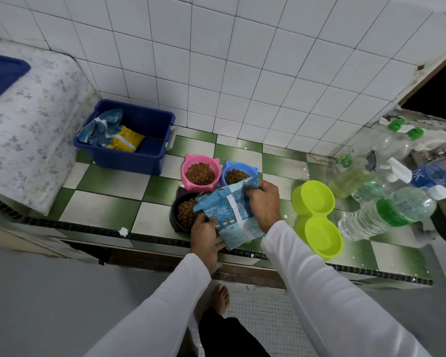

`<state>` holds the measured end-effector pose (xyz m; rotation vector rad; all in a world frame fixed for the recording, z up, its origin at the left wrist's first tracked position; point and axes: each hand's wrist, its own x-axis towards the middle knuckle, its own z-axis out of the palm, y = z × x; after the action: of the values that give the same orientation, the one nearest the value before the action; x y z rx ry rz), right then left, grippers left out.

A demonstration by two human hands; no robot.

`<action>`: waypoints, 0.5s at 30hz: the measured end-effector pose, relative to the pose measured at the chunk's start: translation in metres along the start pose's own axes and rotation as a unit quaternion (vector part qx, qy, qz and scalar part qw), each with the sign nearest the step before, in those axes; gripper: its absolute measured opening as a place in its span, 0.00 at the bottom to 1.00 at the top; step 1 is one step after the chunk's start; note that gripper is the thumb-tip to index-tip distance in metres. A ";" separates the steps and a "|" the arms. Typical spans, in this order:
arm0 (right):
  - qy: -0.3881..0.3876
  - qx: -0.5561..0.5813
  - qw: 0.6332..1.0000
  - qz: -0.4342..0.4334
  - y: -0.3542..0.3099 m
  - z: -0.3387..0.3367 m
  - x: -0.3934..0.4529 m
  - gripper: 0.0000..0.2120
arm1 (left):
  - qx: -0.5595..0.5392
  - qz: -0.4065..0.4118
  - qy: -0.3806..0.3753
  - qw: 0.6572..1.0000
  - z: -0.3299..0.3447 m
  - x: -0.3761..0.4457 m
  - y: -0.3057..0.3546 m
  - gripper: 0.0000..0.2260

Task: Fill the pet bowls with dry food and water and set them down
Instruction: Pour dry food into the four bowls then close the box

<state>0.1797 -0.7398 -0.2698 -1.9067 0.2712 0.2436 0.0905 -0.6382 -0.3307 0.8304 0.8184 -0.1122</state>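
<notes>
A: Start w/ the hands, what've they got?

B: Right hand (264, 202) has fingers curled over the top edge of the blue food bag (232, 215), pinching it. Left hand (206, 235) grips the bag's lower left side, thumb across the front. Bag sits just above the black bowl (180, 215), covering part of it.

A: Pouring or done?

B: Can't tell which way the mouth faces. Black bowl shows kibble, so I'd guess dry food is abt finished.

A: Other bowls?

B: Pink bowl (200, 172) and blue bowl (236, 175) both hold kibble, side by side just behind the bag. Green double bowl (317, 217) to the right: both wells look bare, no kibble; water hard to judge.

A: So what's left?

B: Prob water, then setting everything down. Bowls are all on the checkered ledge (101, 210), not the floor.

A: Water source?

B: Clear bottles (386, 215) crowd the right end, one lying beside the green double bowl, plus a spray bottle (366, 176).

A: Anything in the way?

B: Bottles are tight vs. the green bowl, easy to knock. Blue tub (129, 137) w/ more bags sits back left, well apart.
</notes>
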 end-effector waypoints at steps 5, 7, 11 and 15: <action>0.024 0.092 0.995 0.020 -0.002 -0.008 -0.004 0.13 | 0.035 0.030 -0.003 0.999 -0.001 -0.001 0.009 0.11; 0.024 0.125 0.992 0.024 0.000 -0.010 -0.002 0.10 | 0.044 0.057 -0.014 0.997 -0.002 -0.001 0.013 0.12; 0.015 0.198 0.980 0.028 0.000 -0.013 0.005 0.09 | 0.085 0.126 -0.020 0.988 0.003 0.002 0.026 0.13; -0.006 0.251 0.968 0.027 -0.014 -0.018 0.011 0.14 | 0.132 0.176 -0.024 0.975 0.010 0.010 0.041 0.12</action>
<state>0.1952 -0.7532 -0.2546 -1.3976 0.3416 0.1997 0.1193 -0.6147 -0.3081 1.2078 0.6065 0.0741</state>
